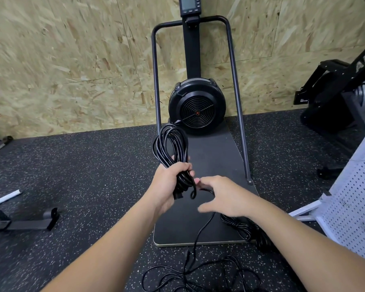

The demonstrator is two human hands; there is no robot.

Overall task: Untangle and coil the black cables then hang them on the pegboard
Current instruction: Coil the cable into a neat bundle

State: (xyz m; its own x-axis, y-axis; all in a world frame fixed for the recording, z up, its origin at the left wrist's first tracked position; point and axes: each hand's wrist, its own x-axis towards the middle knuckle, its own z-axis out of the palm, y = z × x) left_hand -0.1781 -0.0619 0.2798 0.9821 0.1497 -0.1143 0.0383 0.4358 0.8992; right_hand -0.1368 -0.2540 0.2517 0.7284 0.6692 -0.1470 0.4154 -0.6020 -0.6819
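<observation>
A coil of black cable (170, 144) stands upright in the left hand (169, 184), its loops rising above the fist while the gathered lower ends and a plug hang just below the curled fingers, which grip the bundle tightly round its middle. Just to the right of that hand, the right hand (221, 196) reaches in with its back to the camera; its fingertips are at a strand of the same cable beside the coil's lower end, and it appears to pinch that strand, though the hand itself hides the contact. From under the right hand a single black cable (200, 230) drops down toward the person and spreads into loose, tangled loops (198, 275) on the floor below both forearms. Beneath the right wrist lies another heap of black cable (247, 228), partly covered by the arm. Under and beyond both hands is the flat dark base board (211, 157) of a black fan-wheel exercise machine (196, 106), which stands ahead of the hands against a chipboard wall (72, 60). The speckled black rubber floor (82, 165) spreads to either side. Far to the right of the right hand stands a white pegboard (354, 203) on a white frame.
</observation>
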